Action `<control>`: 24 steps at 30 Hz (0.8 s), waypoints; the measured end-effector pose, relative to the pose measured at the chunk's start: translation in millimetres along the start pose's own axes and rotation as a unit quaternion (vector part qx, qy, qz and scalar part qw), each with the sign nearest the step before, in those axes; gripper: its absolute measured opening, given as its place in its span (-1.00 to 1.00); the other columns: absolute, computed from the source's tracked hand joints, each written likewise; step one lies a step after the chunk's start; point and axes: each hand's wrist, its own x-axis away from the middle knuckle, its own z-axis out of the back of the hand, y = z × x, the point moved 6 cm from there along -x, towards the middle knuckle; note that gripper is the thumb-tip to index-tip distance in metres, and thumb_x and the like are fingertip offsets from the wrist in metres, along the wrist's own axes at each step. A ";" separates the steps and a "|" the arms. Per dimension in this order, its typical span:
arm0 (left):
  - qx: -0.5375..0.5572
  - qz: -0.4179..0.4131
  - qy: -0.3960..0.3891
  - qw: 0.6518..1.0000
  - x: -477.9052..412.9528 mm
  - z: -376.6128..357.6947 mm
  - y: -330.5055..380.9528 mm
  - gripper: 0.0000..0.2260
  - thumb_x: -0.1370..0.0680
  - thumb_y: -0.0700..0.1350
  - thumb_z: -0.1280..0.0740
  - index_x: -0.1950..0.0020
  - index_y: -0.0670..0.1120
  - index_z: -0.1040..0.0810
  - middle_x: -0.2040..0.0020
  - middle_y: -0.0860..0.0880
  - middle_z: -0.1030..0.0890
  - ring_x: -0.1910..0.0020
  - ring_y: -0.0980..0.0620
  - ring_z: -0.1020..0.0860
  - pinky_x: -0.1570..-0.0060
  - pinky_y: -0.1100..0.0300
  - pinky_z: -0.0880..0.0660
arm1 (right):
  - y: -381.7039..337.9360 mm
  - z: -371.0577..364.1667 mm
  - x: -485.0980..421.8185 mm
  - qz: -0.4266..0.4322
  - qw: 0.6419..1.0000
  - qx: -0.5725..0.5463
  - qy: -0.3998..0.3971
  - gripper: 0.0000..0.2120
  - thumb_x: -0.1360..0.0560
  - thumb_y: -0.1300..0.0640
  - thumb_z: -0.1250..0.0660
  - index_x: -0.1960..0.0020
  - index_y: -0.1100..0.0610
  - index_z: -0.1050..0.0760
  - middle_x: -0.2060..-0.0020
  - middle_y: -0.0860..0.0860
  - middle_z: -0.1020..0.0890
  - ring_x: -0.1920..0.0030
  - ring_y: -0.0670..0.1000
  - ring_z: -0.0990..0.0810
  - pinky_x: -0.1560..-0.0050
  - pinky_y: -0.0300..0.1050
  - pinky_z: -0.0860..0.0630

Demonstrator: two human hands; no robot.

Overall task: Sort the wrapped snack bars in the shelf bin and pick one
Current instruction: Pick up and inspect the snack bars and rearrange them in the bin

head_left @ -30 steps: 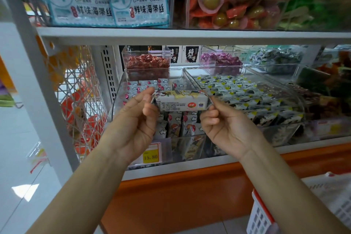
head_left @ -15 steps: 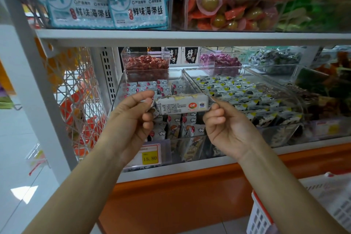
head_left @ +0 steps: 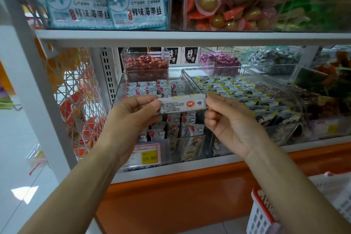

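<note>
Pinching the snack bar [head_left: 183,103] by its left end: left hand [head_left: 136,118], thumb against forefinger. Bar hangs level at frame centre, long axis left-right, printed panel toward camera, over the packets [head_left: 178,129] in the clear shelf bin [head_left: 190,146]. At its other end the right hand [head_left: 233,125] pinches too, other fingers curled. Both hands equally near; either could carry it alone. Wire rack [head_left: 81,100] at far left, price tag [head_left: 150,155] lower centre on the bin front, neighbouring bin [head_left: 284,129] right of centre, red-rimmed basket [head_left: 262,213] lower right, nearer the right hand.
</note>
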 end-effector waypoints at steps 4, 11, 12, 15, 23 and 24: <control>0.044 -0.002 -0.012 0.999 1.6 -4.4 2.6 -0.70 -0.32 -0.17 -0.36 -0.02 -0.23 -0.57 0.01 -0.16 -0.66 0.01 -0.04 -0.64 0.12 0.31 -0.56 | -0.5 5.7 -0.7 0.012 0.999 0.015 0.041 -0.88 -0.36 0.15 -0.38 0.34 0.15 -0.54 0.52 -0.01 -0.48 0.54 -0.11 -0.43 0.58 -0.28 -0.37; 0.067 -0.005 -0.019 0.998 1.8 -6.7 3.8 -0.71 -0.29 -0.25 -0.35 -0.01 -0.21 -0.58 0.02 -0.15 -0.66 0.06 -0.02 -0.66 0.16 0.32 -0.56 | -6.0 16.4 -1.2 0.063 0.991 0.061 0.100 -0.76 -0.51 0.21 -0.30 0.33 0.15 -0.47 0.56 -0.04 -0.47 0.57 -0.12 -0.42 0.60 -0.30 -0.34; 0.069 -0.006 -0.019 0.997 1.3 -6.5 3.2 -0.73 -0.31 -0.26 -0.35 0.01 -0.22 -0.57 0.05 -0.14 -0.67 0.07 -0.02 -0.66 0.16 0.32 -0.56 | -5.2 16.7 -1.4 0.059 0.991 0.057 0.103 -0.78 -0.51 0.20 -0.31 0.32 0.16 -0.47 0.56 -0.04 -0.46 0.57 -0.11 -0.42 0.60 -0.29 -0.34; 0.078 -0.011 -0.022 0.997 1.0 -7.1 1.2 -0.95 -0.37 -0.27 -0.33 0.20 -0.19 -0.55 0.15 -0.11 -0.69 0.08 -0.02 -0.66 0.17 0.32 -0.56 | -0.9 17.0 -2.4 0.041 0.993 0.035 0.105 -0.80 -0.50 0.19 -0.32 0.30 0.17 -0.48 0.56 -0.04 -0.46 0.58 -0.11 -0.41 0.62 -0.29 -0.33; 0.118 -0.009 -0.019 0.993 0.2 -4.1 1.3 -0.92 -0.40 -0.24 -0.31 0.30 -0.19 -0.45 0.15 -0.14 -0.67 0.09 -0.02 -0.66 0.16 0.27 -0.58 | -2.5 11.6 -1.3 0.070 0.993 0.049 0.077 -0.77 -0.51 0.22 -0.28 0.32 0.18 -0.47 0.55 -0.02 -0.48 0.56 -0.09 -0.44 0.58 -0.28 -0.37; 0.114 -0.007 -0.022 0.993 0.0 -3.7 0.9 -0.91 -0.42 -0.24 -0.30 0.29 -0.18 -0.45 0.19 -0.10 -0.67 0.12 0.01 -0.66 0.15 0.26 -0.58 | -3.3 10.8 -0.8 0.080 0.992 0.062 0.072 -0.78 -0.52 0.22 -0.27 0.30 0.17 -0.48 0.54 -0.02 -0.49 0.55 -0.09 -0.45 0.57 -0.27 -0.38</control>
